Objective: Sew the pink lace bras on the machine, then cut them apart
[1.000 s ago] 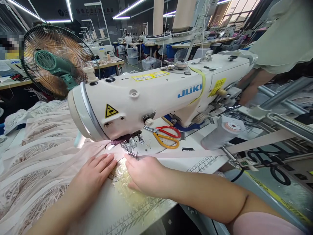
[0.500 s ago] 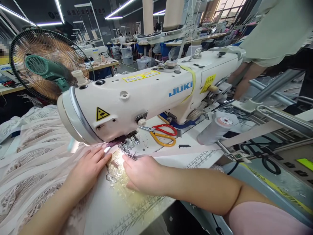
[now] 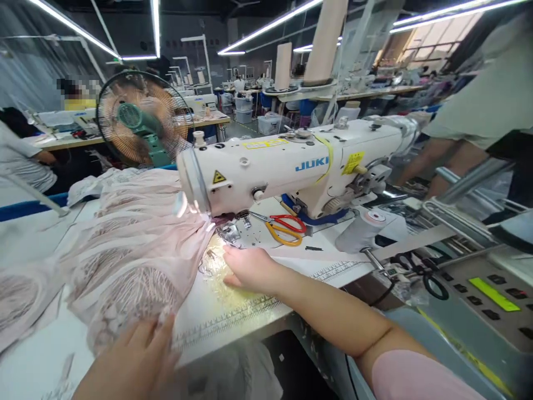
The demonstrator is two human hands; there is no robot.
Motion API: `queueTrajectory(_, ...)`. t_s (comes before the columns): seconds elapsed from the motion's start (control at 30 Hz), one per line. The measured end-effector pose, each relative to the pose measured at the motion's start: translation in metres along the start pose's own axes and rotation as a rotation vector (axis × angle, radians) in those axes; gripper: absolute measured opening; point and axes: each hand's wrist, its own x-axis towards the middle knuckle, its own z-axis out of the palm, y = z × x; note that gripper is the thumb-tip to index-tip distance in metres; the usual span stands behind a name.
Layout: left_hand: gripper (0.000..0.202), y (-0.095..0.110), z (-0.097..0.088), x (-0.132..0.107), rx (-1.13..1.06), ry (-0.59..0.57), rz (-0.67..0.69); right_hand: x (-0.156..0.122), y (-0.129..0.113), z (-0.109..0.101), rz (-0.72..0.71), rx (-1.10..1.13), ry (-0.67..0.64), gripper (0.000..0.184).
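Observation:
A pile of pink lace fabric [image 3: 137, 250] lies left of the needle of a white JUKI sewing machine [image 3: 291, 166]. My left hand [image 3: 133, 355] is at the table's near edge, against the near end of that fabric; it is blurred, so its grip is unclear. My right hand [image 3: 250, 269] lies flat on the table just in front of the presser foot [image 3: 229, 230], fingers stretched out over a yellowish, shiny patch under the lamp. It holds nothing that I can see.
Red-and-yellow scissors [image 3: 287, 228] lie on the machine bed, beside a thread cone [image 3: 366, 228]. A pink strip [image 3: 416, 244] runs off right above a control panel [image 3: 487, 289]. A fan [image 3: 144, 119] stands behind the fabric. A person [image 3: 478, 100] stands at the right.
My left hand has pulled back from beside the needle to the near edge of the table. The view has pulled back and swung left. My right hand stays by the presser foot.

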Motion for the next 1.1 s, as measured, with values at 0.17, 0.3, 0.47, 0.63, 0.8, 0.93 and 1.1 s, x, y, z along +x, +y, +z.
queueTrajectory(0.17, 0.052, -0.002, 0.0, 0.016, 0.056, -0.087, -0.146, -0.049, -0.019, 0.027, -0.207, 0.35, 0.153, 0.036)
queueTrajectory(0.3, 0.054, -0.024, 0.007, 0.027, 0.009, -0.076, -0.168, -0.093, -0.041, 0.09, -0.64, 0.573, -0.286, 0.043)
queueTrajectory(0.47, 0.055, -0.038, 0.03, 0.024, -0.106, 0.086, -0.154, -0.094, -0.059, 0.162, -0.105, 0.395, -0.346, 0.063)
queueTrajectory(0.63, 0.055, -0.038, 0.037, 0.021, -0.134, 0.15, -0.139, -0.071, -0.069, 0.186, -0.016, 0.301, -0.407, 0.07)
queueTrajectory(0.8, 0.054, -0.037, 0.035, 0.019, -0.148, 0.142, -0.14, -0.059, -0.083, 0.196, -0.037, 0.202, -0.528, 0.063)
queueTrajectory(0.93, 0.054, -0.036, 0.036, 0.017, -0.165, 0.164, -0.129, -0.058, -0.087, 0.2, -0.036, 0.115, -0.543, 0.053)
queueTrajectory(1.1, 0.049, -0.04, 0.037, 0.019, -0.203, 0.283, -0.097, -0.06, -0.078, 0.195, 0.093, 0.032, -0.405, 0.051)
